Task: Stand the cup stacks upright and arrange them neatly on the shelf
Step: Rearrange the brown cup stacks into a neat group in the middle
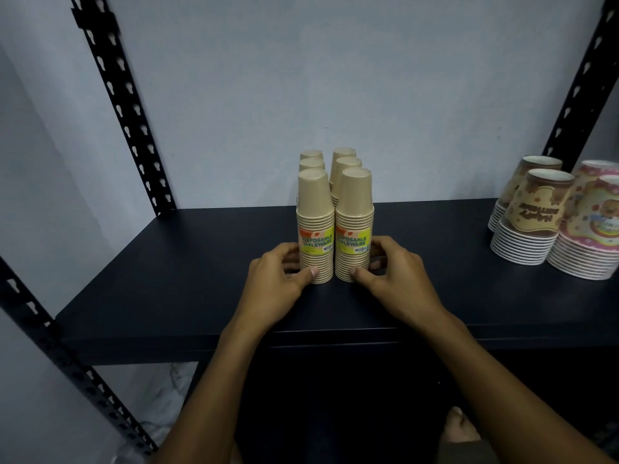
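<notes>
While the tan cup stacks (335,209) are standing upright in two tight rows mid-shelf (167,279), the left hand (279,279) is curling around the base of the front left stack, and the right hand (392,274) is pinching the front right one likewise. Uneven squeezing is risking a tall stack tipping; the patterned cups (552,216) are sitting well apart.

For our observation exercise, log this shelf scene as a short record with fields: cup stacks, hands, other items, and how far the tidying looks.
tan cup stacks: several, upright, upside down, two rows running front to back
left hand: curled round front left stack, thumb at its base
right hand: curled round front right stack
shelf: dark board
other items: patterned cup stacks at right, upright
progress: tan stacks all standing, front pair being aligned
</notes>
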